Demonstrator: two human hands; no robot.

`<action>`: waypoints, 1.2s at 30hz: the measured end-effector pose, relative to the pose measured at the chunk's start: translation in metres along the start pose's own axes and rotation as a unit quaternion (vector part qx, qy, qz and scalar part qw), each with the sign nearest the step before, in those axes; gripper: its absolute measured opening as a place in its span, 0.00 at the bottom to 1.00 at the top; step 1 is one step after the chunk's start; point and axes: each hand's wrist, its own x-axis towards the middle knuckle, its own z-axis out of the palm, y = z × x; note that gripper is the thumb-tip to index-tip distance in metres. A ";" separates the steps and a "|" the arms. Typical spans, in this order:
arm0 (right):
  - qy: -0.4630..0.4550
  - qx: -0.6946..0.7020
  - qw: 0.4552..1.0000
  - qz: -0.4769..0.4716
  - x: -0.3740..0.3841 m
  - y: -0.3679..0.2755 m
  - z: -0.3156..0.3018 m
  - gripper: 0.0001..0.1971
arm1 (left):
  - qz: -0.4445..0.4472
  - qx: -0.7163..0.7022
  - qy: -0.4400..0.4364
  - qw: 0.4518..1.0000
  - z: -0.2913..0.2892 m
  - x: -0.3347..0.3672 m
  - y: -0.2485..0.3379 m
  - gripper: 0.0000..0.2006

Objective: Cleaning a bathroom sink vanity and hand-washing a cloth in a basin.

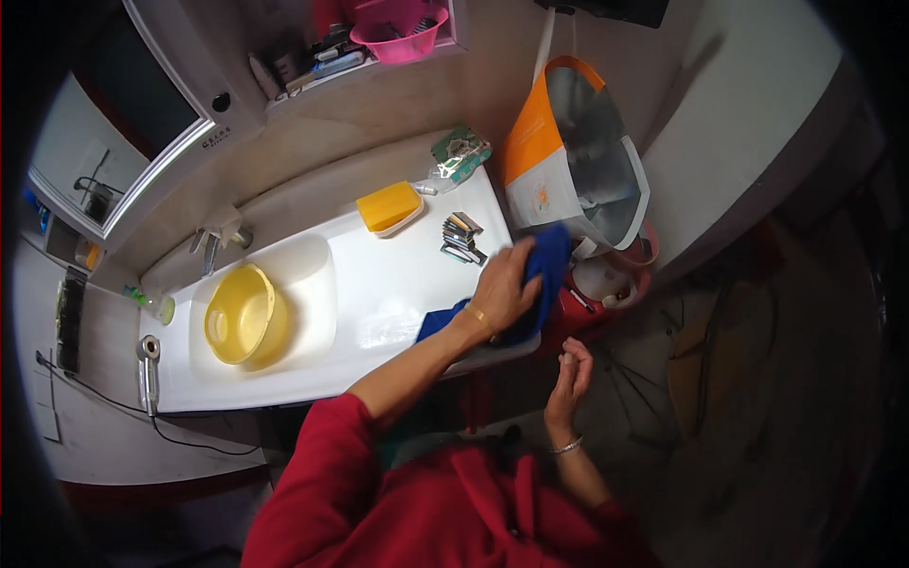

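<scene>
The left hand [507,284] lies on a blue cloth [551,263] at the right end of the white bench [379,275]; through the blur I cannot tell whether it grips. The right hand [570,377] hangs unclenched near the edge, fingers loosely bent. A yellow basin [248,317] sits tilted in the sink [320,293]; a pink basket [402,49] holds dark items [423,26]; an orange-and-white bag [537,137] gapes, silver-lined
</scene>
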 end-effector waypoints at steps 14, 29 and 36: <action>-0.063 -0.049 0.997 0.004 0.032 0.005 -0.017 0.10 | 0.089 0.267 -0.004 0.959 0.026 -0.097 0.014 0.21; -0.220 -0.297 0.900 -0.231 0.058 0.012 0.068 0.07 | -0.142 0.268 0.073 0.950 -0.111 -0.186 -0.042 0.24; -0.267 -0.342 0.860 -0.270 0.051 0.012 0.063 0.08 | -0.107 0.347 0.140 0.921 -0.145 -0.262 -0.084 0.20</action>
